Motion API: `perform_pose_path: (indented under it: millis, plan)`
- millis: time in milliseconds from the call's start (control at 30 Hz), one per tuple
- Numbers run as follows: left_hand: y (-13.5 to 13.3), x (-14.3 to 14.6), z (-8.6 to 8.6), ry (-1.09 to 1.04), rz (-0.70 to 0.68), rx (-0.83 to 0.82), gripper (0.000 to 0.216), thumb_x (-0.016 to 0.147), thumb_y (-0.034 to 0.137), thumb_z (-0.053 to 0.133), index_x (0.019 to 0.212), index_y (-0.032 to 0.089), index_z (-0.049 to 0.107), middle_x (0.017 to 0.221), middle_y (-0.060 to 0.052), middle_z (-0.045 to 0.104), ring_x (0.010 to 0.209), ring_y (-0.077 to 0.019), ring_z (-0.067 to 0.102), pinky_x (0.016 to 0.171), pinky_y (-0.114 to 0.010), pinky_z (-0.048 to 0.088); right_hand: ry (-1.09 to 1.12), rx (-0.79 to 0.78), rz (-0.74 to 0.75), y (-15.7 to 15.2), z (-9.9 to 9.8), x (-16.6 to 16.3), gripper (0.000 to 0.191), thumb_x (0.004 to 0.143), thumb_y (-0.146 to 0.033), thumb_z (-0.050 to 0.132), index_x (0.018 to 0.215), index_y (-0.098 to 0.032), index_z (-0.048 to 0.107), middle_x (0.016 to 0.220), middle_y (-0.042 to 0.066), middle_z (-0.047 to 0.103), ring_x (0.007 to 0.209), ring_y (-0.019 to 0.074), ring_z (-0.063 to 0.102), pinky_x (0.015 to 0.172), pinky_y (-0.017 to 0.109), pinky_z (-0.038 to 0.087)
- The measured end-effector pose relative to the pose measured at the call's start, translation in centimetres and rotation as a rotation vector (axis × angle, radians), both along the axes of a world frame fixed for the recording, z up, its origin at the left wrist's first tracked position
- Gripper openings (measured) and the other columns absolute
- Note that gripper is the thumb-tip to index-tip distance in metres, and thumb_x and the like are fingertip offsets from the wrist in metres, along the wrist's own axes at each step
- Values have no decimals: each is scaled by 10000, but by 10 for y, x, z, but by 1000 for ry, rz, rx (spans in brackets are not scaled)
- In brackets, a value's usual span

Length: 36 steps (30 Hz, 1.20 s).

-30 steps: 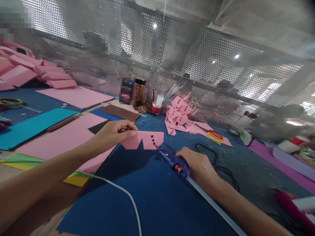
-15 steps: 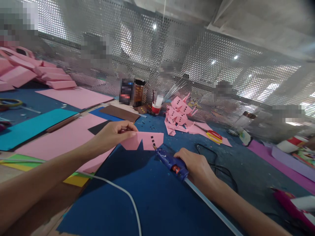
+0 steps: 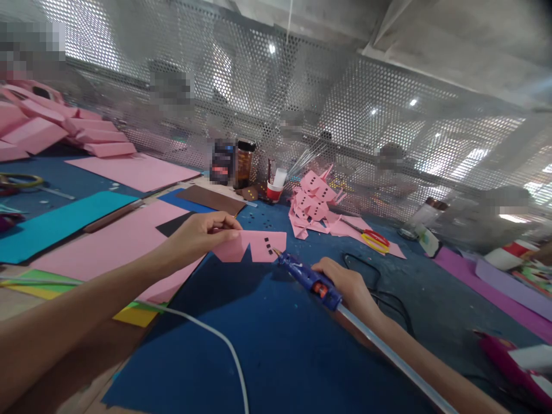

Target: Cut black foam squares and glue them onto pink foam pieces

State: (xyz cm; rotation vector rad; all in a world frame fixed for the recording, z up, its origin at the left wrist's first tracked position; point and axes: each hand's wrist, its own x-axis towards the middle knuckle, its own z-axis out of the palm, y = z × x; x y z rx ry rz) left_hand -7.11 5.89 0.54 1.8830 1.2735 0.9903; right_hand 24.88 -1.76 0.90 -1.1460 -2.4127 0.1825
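My left hand [image 3: 213, 233] pinches the upper left part of a pink paper piece [image 3: 263, 248] and holds it above the blue table. The piece has a V-shaped notch in its lower edge and a short column of small black squares on its right half. My right hand [image 3: 345, 282] is wrapped round a blue glue gun [image 3: 304, 276], whose metal tip points up and left at the paper, close beside the lowest squares. I cannot tell whether the tip touches it. A long translucent glue stick [image 3: 388, 351] sticks out of the gun's back end.
Pink cut pieces [image 3: 313, 198] with black squares are heaped behind the paper, beside red-and-yellow scissors [image 3: 375, 240]. Pink sheets [image 3: 107, 241] and a teal strip [image 3: 64, 224] lie left. A white cord [image 3: 207, 328] crosses the front; a magenta tool [image 3: 509, 362] lies right. Perforated metal stands behind.
My right hand has drawn the glue gun slightly to the right and up, so its tip has moved off the lowest square's edge. My left hand and the paper stay nearly still.
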Motion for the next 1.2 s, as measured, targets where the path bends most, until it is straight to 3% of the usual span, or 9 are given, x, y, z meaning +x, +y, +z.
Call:
perform_pose_path:
  millis: [333,800,933,1067,1200]
  plan:
    - [-6,2,7,-12,12,5,271,813,433,612,926,194,674,876,-38,707,824,-210,635,732,-306,477,-35,70,8,3,-10,1,201,818,-144,527,1001,-223,550,924,8,622,771,136,605,634,219,378]
    - [-8,3,9,-13,5,12,254,825,424,612,916,195,673,920,-41,709,876,-215,633,773,-312,461,-26,53,0,5,-13,1,201,806,-150,526,990,-221,564,912,10,629,749,138,598,618,220,380]
    - [-8,3,9,-43,-11,-6,248,814,408,620,914,187,670,857,-32,695,804,-196,619,701,-286,455,120,5,-76,1,-7,-6,63,841,-235,586,901,-215,587,827,-3,617,694,129,580,612,225,401]
    - [-13,7,10,-93,-69,-52,260,816,422,617,905,181,659,779,-19,673,719,-176,608,619,-256,444,380,-145,-208,-5,1,-14,172,875,-384,611,883,-214,587,760,-7,605,657,133,557,597,242,431]
    - [-19,20,9,-92,-94,-47,261,807,432,616,877,185,663,772,-18,665,698,-173,605,589,-249,445,621,-285,-252,-5,3,-16,268,882,-462,601,997,-220,619,762,-3,620,632,137,564,610,270,482]
